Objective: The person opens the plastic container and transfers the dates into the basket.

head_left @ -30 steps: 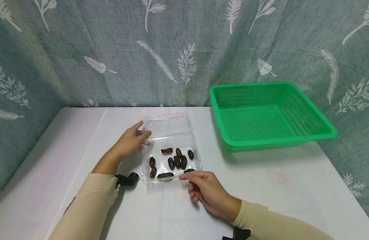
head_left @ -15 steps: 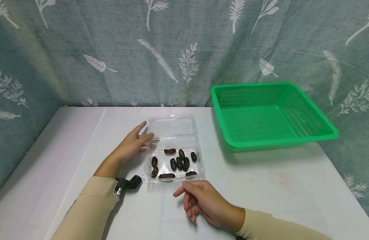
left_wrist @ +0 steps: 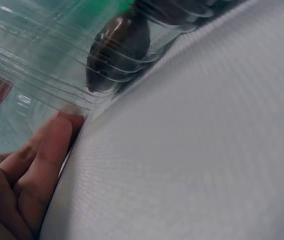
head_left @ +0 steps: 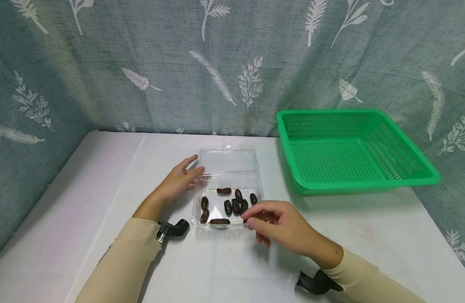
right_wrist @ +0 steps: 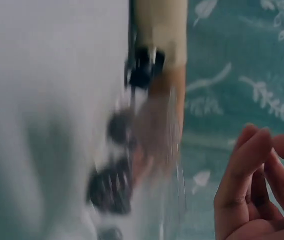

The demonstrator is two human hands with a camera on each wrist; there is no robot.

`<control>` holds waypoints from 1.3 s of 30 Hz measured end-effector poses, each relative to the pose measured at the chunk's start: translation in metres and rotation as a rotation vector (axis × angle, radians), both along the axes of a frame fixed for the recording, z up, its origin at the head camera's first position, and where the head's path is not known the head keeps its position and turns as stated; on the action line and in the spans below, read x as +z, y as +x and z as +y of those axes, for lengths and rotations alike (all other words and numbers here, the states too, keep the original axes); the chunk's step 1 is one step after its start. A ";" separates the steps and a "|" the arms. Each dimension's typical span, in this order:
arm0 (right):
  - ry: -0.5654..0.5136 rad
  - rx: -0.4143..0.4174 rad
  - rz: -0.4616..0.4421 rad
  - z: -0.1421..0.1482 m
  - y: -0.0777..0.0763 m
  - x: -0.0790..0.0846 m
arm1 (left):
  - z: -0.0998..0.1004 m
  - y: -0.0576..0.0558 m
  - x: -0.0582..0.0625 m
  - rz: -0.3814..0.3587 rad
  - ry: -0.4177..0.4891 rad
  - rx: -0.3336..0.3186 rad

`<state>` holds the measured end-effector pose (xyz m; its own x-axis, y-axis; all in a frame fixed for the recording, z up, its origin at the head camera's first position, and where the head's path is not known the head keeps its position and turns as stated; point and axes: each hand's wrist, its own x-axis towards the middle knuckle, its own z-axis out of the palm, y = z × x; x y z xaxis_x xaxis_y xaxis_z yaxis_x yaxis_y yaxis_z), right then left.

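Observation:
A clear plastic clamshell container [head_left: 214,203] lies on the white table with its lid [head_left: 228,161] folded back. Several dark, wrinkled dates [head_left: 219,221] are spread over its base. At the left rim near the hinge, my left hand [head_left: 175,183] holds the container, thumb over the edge and fingers seen through the plastic. Up close, fingers [left_wrist: 54,145] touch the ribbed wall below a date [left_wrist: 119,50]. My right hand [head_left: 289,229] hovers by the near right corner, fingers loosely bent, hiding part of one date. No object shows between its fingertips in the right wrist view.
A green slotted basket [head_left: 353,183] stands at the back right, with nothing visible inside. Patterned grey-green cloth [head_left: 172,92] closes off the back and sides. Black wrist mounts [head_left: 173,229] stick out near both sleeves.
My right hand first drew back from the near rim to the table, then rose over the near right corner. The container slid slightly right under my left hand. The head view has turned a little left.

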<state>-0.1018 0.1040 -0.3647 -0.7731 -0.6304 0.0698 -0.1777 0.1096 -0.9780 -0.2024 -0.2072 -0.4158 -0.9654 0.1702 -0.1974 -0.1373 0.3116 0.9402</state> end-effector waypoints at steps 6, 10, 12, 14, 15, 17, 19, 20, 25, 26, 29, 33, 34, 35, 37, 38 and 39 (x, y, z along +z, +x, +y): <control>0.137 -0.096 0.189 -0.010 -0.026 0.010 | 0.001 -0.001 -0.003 0.025 0.007 -0.001; 0.193 -0.089 0.292 -0.024 -0.038 0.008 | 0.002 -0.001 -0.005 0.031 0.030 0.000; 0.226 -0.068 0.324 -0.030 -0.044 0.007 | 0.002 -0.002 -0.005 0.030 0.031 0.005; 0.249 -0.040 0.350 -0.036 -0.049 0.006 | 0.002 -0.002 -0.004 0.033 0.033 0.008; 0.263 -0.025 0.366 -0.039 -0.051 0.005 | 0.003 -0.002 -0.004 0.036 0.029 0.011; 0.287 0.006 0.389 -0.045 -0.055 0.004 | 0.003 -0.002 -0.002 0.043 0.018 0.015; 0.319 0.042 0.403 -0.049 -0.058 0.001 | 0.003 -0.002 -0.001 0.048 0.020 0.012; 0.340 0.062 0.411 -0.052 -0.059 0.000 | 0.003 -0.002 -0.001 0.047 0.013 0.012; 0.422 0.175 0.411 -0.058 -0.063 -0.006 | 0.001 -0.001 -0.002 0.033 0.013 0.002; 0.431 0.194 0.407 -0.059 -0.064 -0.006 | 0.001 -0.001 -0.002 0.035 0.011 0.004; 0.439 0.240 0.404 -0.060 -0.066 -0.007 | 0.001 -0.002 0.000 0.047 0.020 0.010; 0.454 0.293 0.405 -0.061 -0.067 -0.009 | 0.001 -0.003 0.000 0.045 0.021 0.005; 0.462 0.306 0.406 -0.062 -0.067 -0.010 | 0.001 -0.002 -0.001 0.039 0.022 0.003; 0.470 0.319 0.410 -0.062 -0.067 -0.012 | 0.000 -0.002 -0.001 0.034 0.025 0.001; 0.488 0.334 0.403 -0.063 -0.067 -0.013 | 0.000 -0.001 -0.002 0.031 0.028 -0.001; 0.493 0.335 0.406 -0.062 -0.067 -0.013 | 0.000 -0.001 -0.002 0.032 0.028 -0.002; 0.495 0.331 0.408 -0.062 -0.067 -0.013 | 0.000 -0.001 -0.001 0.034 0.030 -0.003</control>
